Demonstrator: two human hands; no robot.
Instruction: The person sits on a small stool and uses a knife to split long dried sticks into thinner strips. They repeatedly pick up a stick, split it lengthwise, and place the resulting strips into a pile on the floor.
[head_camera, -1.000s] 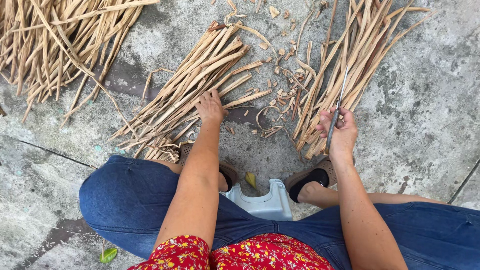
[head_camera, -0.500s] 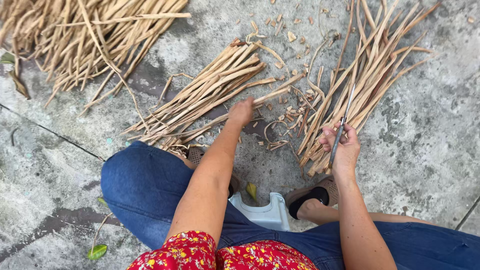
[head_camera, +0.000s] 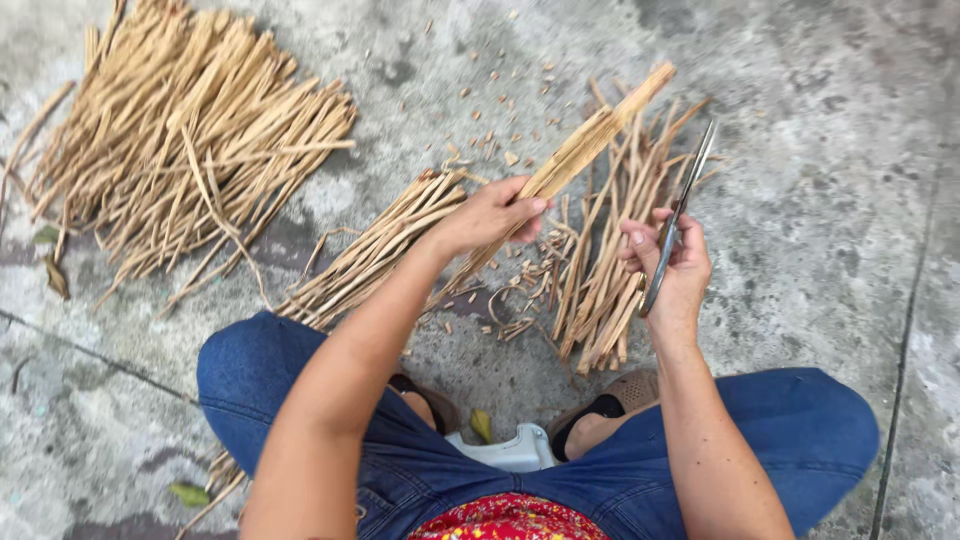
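Observation:
My left hand (head_camera: 492, 215) grips a small bunch of dry tan stalks (head_camera: 590, 138), lifted off the ground and pointing up to the right. My right hand (head_camera: 673, 268) holds a pair of metal scissors (head_camera: 680, 210), blades closed and pointing away from me. Between the hands, on the concrete, lie short cut bits (head_camera: 530, 290). A flat pile of stalks (head_camera: 375, 250) rests under my left forearm. Another pile (head_camera: 610, 260) lies below my right hand.
A large heap of dry stalks (head_camera: 190, 140) lies at the upper left. Small chips (head_camera: 490, 110) are scattered on the concrete floor (head_camera: 830, 200). I sit on a low white stool (head_camera: 510, 455), knees in blue jeans spread wide, feet in sandals.
My left hand has picked a bunch of stalks off the middle pile and raised it. The view has shifted, so the big heap now shows more fully at the left.

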